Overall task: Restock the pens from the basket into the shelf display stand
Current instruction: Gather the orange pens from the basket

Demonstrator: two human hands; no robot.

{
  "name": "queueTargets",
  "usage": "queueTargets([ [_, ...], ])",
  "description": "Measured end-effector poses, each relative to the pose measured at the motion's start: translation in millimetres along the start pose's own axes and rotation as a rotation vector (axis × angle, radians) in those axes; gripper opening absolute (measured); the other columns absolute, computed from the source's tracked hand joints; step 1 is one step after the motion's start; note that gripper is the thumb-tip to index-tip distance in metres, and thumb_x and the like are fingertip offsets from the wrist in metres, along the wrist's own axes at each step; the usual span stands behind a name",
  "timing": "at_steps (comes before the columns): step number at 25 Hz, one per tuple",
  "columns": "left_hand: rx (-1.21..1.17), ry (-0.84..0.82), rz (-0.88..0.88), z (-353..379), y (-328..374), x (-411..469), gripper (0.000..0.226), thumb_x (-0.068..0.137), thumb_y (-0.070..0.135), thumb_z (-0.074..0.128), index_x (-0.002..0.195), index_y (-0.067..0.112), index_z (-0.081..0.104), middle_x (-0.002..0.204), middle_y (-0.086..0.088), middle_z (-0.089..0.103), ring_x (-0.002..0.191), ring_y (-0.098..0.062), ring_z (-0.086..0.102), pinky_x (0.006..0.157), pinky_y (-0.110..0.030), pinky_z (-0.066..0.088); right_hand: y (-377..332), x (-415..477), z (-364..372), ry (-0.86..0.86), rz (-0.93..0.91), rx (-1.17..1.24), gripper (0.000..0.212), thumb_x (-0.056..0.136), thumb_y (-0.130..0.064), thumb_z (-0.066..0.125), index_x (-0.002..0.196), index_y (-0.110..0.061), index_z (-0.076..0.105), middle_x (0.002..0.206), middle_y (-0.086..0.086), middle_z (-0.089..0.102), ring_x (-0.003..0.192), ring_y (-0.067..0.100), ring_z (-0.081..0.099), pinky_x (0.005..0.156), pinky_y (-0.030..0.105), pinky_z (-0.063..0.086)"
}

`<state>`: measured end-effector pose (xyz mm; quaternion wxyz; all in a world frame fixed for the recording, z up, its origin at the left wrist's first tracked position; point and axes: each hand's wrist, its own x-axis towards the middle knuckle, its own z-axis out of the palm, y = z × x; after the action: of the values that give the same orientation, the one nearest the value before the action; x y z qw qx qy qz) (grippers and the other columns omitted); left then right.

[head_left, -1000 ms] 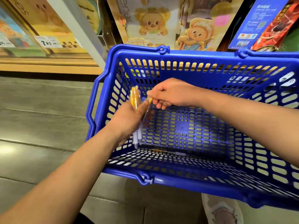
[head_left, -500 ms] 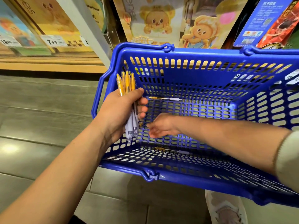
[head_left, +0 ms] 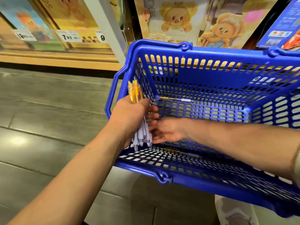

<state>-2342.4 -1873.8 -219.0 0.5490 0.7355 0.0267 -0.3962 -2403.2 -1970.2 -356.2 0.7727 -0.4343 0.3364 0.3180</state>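
A blue plastic basket [head_left: 162, 51] stands on the floor in front of the shelves. My left hand [head_left: 131, 116] grips a bundle of yellow pens with pale grips [head_left: 142, 135] upright at the basket's left wall. My right hand [head_left: 168, 130] reaches low inside the basket beside that bundle, fingers stretched out and relaxed, holding nothing I can see. One loose pen [head_left: 176, 99] lies along the far edge of the basket floor. Another pen [head_left: 180, 152] lies against the near wall, dim behind the mesh.
Shelves behind the basket carry cartoon-bear boxes [head_left: 175, 21] and price tags [head_left: 69, 36]. A blue box [head_left: 282, 25] leans at the far right. Grey floor tiles [head_left: 48, 119] spread to the left. A pale shoe [head_left: 235, 211] shows at the bottom right.
My right hand passed a pen to the bundle in my left hand, then dropped into the basket and now sits lower beside the bundle. The camera has shifted closer.
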Motion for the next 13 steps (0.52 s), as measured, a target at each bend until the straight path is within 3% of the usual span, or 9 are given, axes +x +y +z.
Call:
queueTargets([
  [3,0.331,0.107,0.118,0,-12,11,0.009,0.099,0.013,0.055,0.100,0.010,0.063,0.096,-0.016,0.076,0.086,-0.033,0.076,0.081,-0.052,0.062,-11,-27,-12,-0.042,-0.196,-0.035,0.026,0.104,-0.015,0.054,0.127,-0.005,0.059,0.113,0.012,0.072,0.091,0.024,0.071,0.080,0.033,0.061],
  [5,0.490,0.142,0.193,3,-15,17,0.017,0.097,0.016,0.055,0.107,0.008,0.065,0.098,-0.016,0.075,0.090,-0.036,0.074,0.082,-0.051,0.061,-16,-46,-17,0.014,-0.381,-0.049,0.017,0.102,-0.016,0.057,0.116,-0.009,0.063,0.100,0.011,0.074,0.092,0.028,0.071,0.081,0.033,0.060],
  [7,0.514,0.160,0.233,8,-17,22,0.018,0.097,0.020,0.056,0.107,0.009,0.066,0.094,-0.014,0.074,0.088,-0.035,0.073,0.080,-0.047,0.060,-18,-62,-18,0.109,-0.548,-0.106,0.012,0.100,-0.014,0.059,0.111,-0.012,0.066,0.094,0.006,0.076,0.089,0.020,0.074,0.077,0.028,0.061],
  [9,0.470,0.169,0.237,15,-17,22,0.016,0.097,0.023,0.057,0.097,0.009,0.066,0.085,-0.015,0.072,0.081,-0.035,0.070,0.076,-0.044,0.058,-17,-71,-17,0.186,-0.652,-0.139,0.014,0.098,-0.011,0.063,0.108,-0.020,0.066,0.090,-0.001,0.078,0.086,0.012,0.075,0.073,0.023,0.060],
  [10,0.377,0.141,0.201,19,-17,21,0.020,0.097,0.025,0.058,0.096,0.006,0.066,0.086,-0.021,0.071,0.082,-0.038,0.069,0.078,-0.049,0.058,-16,-74,-17,0.213,-0.678,-0.139,0.015,0.096,-0.011,0.065,0.106,-0.023,0.066,0.090,-0.001,0.078,0.086,0.012,0.075,0.073,0.024,0.060],
  [13,0.015,-0.036,0.053,30,-20,21,0.028,0.103,0.023,0.056,0.108,-0.003,0.065,0.105,-0.031,0.071,0.100,-0.049,0.070,0.085,-0.062,0.058,-14,-79,-20,0.262,-0.704,-0.091,0.012,0.093,-0.010,0.070,0.101,-0.018,0.072,0.094,0.001,0.079,0.087,0.016,0.076,0.074,0.027,0.061],
])
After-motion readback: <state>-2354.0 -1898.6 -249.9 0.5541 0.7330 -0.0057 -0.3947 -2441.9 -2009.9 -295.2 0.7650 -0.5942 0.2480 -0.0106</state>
